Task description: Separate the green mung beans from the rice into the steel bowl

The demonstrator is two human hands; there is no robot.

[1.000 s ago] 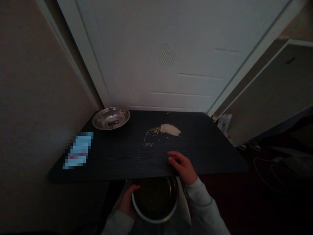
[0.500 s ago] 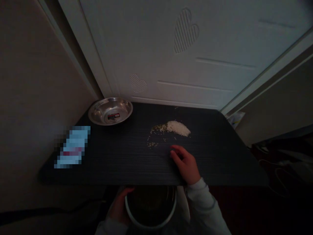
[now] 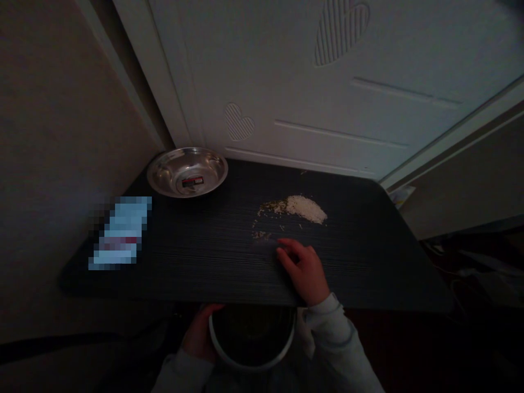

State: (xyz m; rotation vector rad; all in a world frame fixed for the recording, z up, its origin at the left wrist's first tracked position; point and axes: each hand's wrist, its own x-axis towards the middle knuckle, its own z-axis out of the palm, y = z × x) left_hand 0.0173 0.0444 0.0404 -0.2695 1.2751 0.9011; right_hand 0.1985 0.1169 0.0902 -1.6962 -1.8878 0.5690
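Note:
My left hand grips the rim of a round bowl held just below the near edge of a black table. My right hand rests on the table top with its fingers curled and pointing left, next to a few scattered dark grains. A small heap of white rice, with darker grains at its left end, lies a little farther back. What the right fingers hold, if anything, is hidden.
An empty steel dish with a sticker stands at the table's back left corner. A pixelated light-blue packet lies at the left. A white door rises right behind the table; a wall closes the left side.
My right hand has slid forward and to the left, toward the scattered grains. The view has tilted down and closer to the table. The left hand keeps the bowl under the edge.

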